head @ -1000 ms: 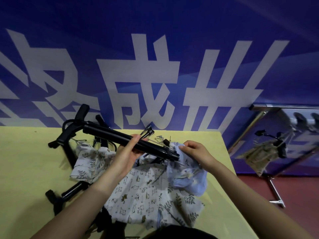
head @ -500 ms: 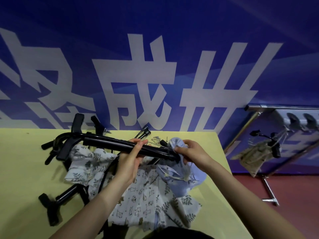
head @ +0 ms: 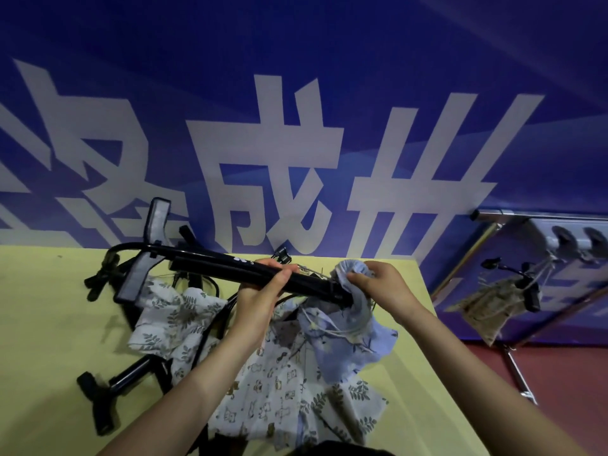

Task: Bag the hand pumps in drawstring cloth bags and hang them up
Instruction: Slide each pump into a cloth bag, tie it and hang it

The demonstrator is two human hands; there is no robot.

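The black hand pump point(head: 250, 273) is held in the air above the yellow table point(head: 49, 324), lying nearly level with its T-handle end to the left and its base end to the right. That right end is just inside the gathered mouth of a light blue drawstring cloth bag point(head: 355, 327), whose body hangs down crumpled toward the table with its pale cords trailing across the fabric. The left hand point(head: 260, 294) grips the pump's barrel near the middle, fingers curled over the top and thumb underneath. The right hand point(head: 381, 287) pinches the bag's rim at the opening, holding it up against the pump's end.

Below them, on the table, lie more cloth bags: a white leaf-print bag point(head: 171, 320) to the left and a white bag with small animal figures point(head: 263, 390) nearer the person. Another black pump point(head: 125, 386) rests on the table at lower left, partly under the fabric, and more black pump parts and hoses lie tangled at the far left edge of the pile. Behind the table stands a blue wall banner point(head: 296, 126) with large white characters. At far right a metal rack point(head: 513, 291) carries a tan bag point(head: 487, 307) hanging from it, with a black pump handle sticking out of its top
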